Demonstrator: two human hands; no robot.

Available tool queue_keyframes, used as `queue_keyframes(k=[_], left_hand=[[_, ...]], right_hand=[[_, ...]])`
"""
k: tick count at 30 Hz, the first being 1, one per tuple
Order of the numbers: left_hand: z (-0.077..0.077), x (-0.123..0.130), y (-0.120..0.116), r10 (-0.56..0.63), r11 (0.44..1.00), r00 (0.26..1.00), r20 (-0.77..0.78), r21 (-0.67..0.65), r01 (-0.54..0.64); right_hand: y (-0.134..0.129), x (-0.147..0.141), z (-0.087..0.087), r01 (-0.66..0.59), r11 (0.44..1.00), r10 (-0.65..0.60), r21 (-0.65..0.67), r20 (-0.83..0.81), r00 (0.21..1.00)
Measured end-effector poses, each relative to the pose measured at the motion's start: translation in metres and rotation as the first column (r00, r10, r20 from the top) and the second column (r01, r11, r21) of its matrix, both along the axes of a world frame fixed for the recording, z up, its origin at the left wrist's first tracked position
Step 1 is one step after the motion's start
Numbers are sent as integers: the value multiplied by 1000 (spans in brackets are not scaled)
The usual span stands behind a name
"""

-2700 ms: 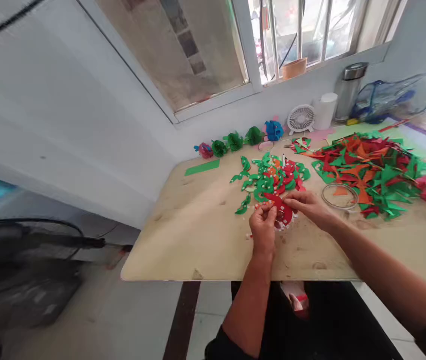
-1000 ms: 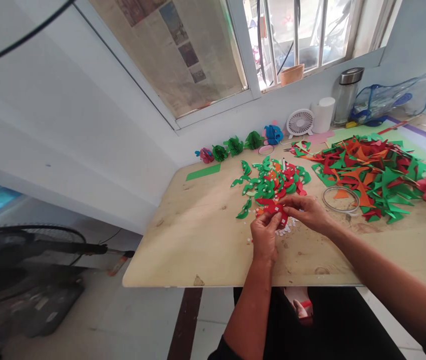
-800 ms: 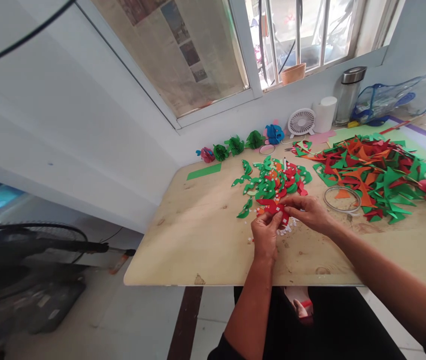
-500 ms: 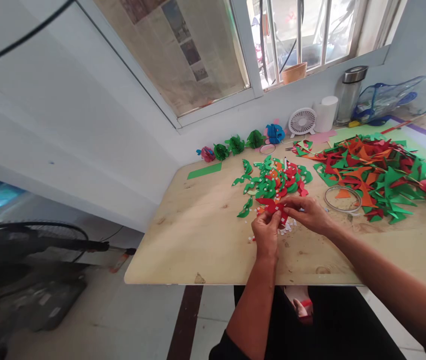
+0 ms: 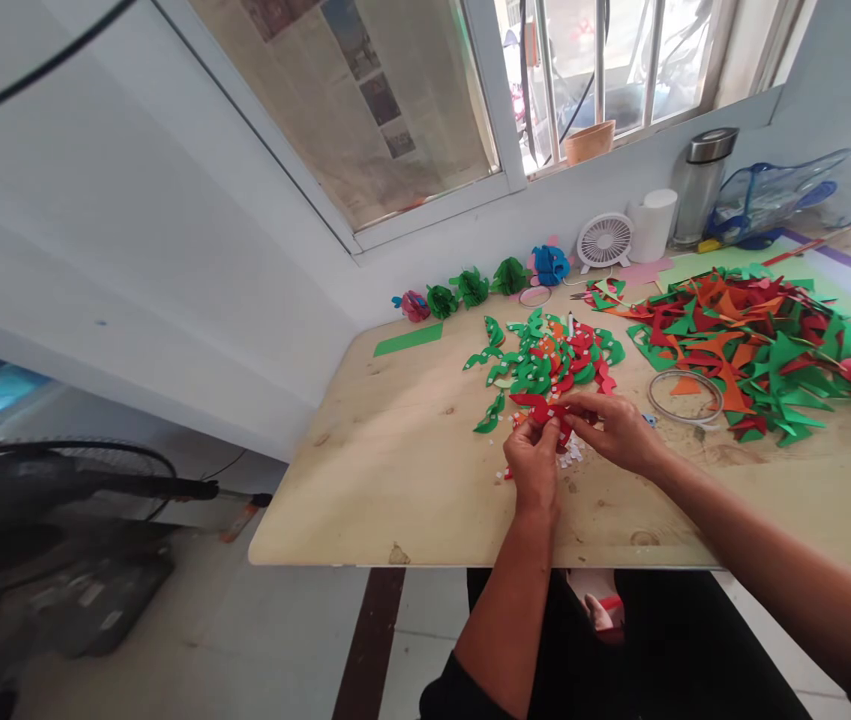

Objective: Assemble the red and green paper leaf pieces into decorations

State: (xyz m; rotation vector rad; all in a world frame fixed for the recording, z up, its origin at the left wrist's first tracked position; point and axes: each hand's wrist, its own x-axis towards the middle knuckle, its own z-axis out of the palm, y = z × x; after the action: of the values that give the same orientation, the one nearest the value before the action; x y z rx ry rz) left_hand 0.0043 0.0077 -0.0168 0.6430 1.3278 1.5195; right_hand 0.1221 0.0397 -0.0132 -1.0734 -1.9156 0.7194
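Note:
A red paper cutout with small white squares on it is held up between both hands, over the table. My left hand pinches its lower edge between thumb and fingers. From the right, my right hand has its fingertips closed at the cutout's right side, partly hiding it. Small white paper squares lie scattered on the wood just beneath the hands. Directly behind is a pile of green, red and orange cutouts dotted with white squares.
A large heap of paper scraps lies to the right, with rolls of tape before it. Along the wall stand folded paper figures, a small fan and a glass bottle. A green strip lies left on the wooden table.
Both hands stay almost in place on the red cutout, which has tilted slightly. My right hand has shifted a little, and a small blue piece now shows beside it.

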Motion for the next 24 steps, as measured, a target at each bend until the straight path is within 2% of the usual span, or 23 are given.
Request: queue_keyframes(k=[4, 9, 16, 20, 24], left_hand=[[-1, 0, -1, 1, 1000, 1000, 12, 16, -1], [0, 0, -1, -19, 999, 1000, 1, 35, 19], [-2, 1, -2, -86, 995, 996, -24, 49, 87], [-6, 0, -1, -119, 990, 992, -36, 77, 122], [-5, 2, -1, -101, 992, 995, -9, 69, 102]], right_hand=[[2, 2, 4, -4, 996, 0, -94, -38, 999], [7, 4, 0, -79, 976, 51, -204, -139, 989], [10, 4, -3, -241, 900, 96, -362, -377, 921], [9, 4, -2, -263, 886, 100, -382, -396, 913], [9, 4, -2, -221, 911, 96, -347, -343, 935]])
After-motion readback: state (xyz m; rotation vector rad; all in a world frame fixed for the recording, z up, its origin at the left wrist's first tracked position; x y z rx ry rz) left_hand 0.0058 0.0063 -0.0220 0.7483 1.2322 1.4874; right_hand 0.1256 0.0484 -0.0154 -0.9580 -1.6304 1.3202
